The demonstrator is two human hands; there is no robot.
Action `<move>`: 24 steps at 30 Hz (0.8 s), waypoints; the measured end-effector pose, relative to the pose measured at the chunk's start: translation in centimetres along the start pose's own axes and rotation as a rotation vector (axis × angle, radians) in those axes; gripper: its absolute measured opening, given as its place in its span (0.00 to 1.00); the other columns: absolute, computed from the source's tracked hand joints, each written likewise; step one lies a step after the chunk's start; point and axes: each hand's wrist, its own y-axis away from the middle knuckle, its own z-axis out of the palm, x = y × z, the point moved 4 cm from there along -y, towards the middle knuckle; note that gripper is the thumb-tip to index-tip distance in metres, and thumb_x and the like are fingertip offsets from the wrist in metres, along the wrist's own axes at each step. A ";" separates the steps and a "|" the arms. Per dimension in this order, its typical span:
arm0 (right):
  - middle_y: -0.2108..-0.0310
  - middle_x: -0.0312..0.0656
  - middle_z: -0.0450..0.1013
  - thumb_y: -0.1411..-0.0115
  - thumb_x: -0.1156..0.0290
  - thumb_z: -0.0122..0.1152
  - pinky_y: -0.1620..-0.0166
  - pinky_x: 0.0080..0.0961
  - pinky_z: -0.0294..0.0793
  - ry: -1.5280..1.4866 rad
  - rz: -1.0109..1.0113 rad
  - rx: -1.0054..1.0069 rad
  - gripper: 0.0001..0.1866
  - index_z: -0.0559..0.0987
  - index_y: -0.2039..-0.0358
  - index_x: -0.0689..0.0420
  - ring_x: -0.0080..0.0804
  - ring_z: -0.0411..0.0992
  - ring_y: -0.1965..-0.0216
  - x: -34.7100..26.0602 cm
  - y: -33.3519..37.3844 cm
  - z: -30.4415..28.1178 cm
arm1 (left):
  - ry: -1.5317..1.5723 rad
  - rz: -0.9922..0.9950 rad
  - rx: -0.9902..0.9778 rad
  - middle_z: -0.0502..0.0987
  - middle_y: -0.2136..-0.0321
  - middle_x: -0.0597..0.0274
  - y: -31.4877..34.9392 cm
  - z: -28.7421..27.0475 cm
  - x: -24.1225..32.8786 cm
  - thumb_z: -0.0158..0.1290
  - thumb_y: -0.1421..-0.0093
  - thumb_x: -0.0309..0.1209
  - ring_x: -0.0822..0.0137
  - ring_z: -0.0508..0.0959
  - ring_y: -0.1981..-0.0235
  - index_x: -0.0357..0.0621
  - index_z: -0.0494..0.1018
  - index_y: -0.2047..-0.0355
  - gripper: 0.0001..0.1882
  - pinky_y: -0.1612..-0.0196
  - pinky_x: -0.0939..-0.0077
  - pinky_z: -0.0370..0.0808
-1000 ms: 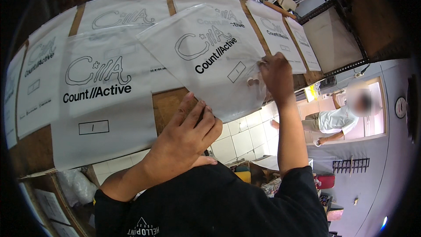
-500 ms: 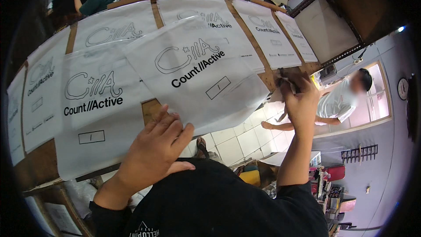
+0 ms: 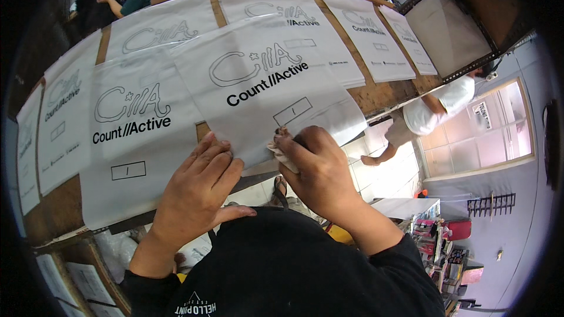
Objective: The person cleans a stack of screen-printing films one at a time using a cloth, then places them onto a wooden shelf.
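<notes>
two hands (image 3: 200, 194) (image 3: 314, 167), one white bag (image 3: 267, 94)

Wooden table (image 3: 385, 95) runs across the upper half of frame, curving from lower left up to upper right; bare brown wood shows in strips between bags and along the near edge. It's covered with flat white printed plastic bags laid side by side, some overlapping. The centre bag (image 3: 264, 91) lies on top, skewed, its near edge hanging past the table edge. The bag left of it (image 3: 126, 141) also overhangs the edge. More bags: far left (image 3: 56, 123), upper left (image 3: 161, 26), upper centre (image 3: 294, 14), upper right (image 3: 373, 41), and a small one at the far right end (image 3: 414, 44).
</notes>
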 end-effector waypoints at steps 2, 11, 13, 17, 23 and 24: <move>0.64 0.48 0.68 0.52 0.75 0.69 0.57 0.39 0.75 0.000 0.006 0.004 0.22 0.78 0.55 0.60 0.47 0.70 0.59 0.2 -0.2 0.7 | -0.007 -0.002 0.001 0.73 0.57 0.48 -0.1 0.1 0.1 0.68 0.64 0.51 0.51 0.74 0.47 0.36 0.71 0.56 0.40 0.32 0.52 0.65; 0.65 0.48 0.68 0.51 0.74 0.66 0.60 0.43 0.74 0.212 0.201 0.068 0.12 0.81 0.63 0.57 0.48 0.71 0.60 5.4 -1.0 -0.9 | -0.027 -0.034 -0.001 0.74 0.56 0.47 0.3 0.5 -0.1 0.67 0.66 0.53 0.48 0.75 0.46 0.36 0.71 0.56 0.41 0.32 0.51 0.65; 0.66 0.48 0.68 0.52 0.74 0.66 0.60 0.43 0.74 0.259 0.191 0.081 0.13 0.80 0.63 0.58 0.48 0.71 0.61 6.9 -1.3 -1.4 | -0.037 -0.035 0.005 0.74 0.57 0.48 0.4 0.6 0.0 0.67 0.66 0.53 0.49 0.75 0.46 0.36 0.72 0.56 0.41 0.32 0.51 0.65; 0.66 0.50 0.69 0.51 0.73 0.66 0.59 0.43 0.75 0.326 0.225 0.095 0.11 0.80 0.65 0.59 0.51 0.72 0.61 10.0 -1.8 -2.2 | -0.032 -0.032 -0.003 0.75 0.58 0.49 0.3 0.5 -0.1 0.68 0.66 0.52 0.50 0.76 0.46 0.37 0.72 0.56 0.41 0.33 0.51 0.65; 0.66 0.53 0.71 0.46 0.67 0.67 0.58 0.43 0.76 0.507 0.217 0.076 0.11 0.81 0.67 0.60 0.52 0.75 0.62 14.5 -2.4 -3.6 | -0.020 -0.029 0.015 0.75 0.59 0.49 0.2 0.5 -0.1 0.68 0.65 0.52 0.51 0.76 0.47 0.37 0.72 0.57 0.39 0.33 0.51 0.66; 0.66 0.53 0.72 0.46 0.67 0.67 0.59 0.43 0.76 0.516 0.241 0.050 0.10 0.82 0.67 0.60 0.52 0.75 0.62 15.1 -2.5 -4.2 | -0.022 -0.031 0.019 0.75 0.58 0.49 0.3 0.4 -0.1 0.68 0.65 0.52 0.51 0.76 0.47 0.37 0.72 0.57 0.39 0.33 0.51 0.66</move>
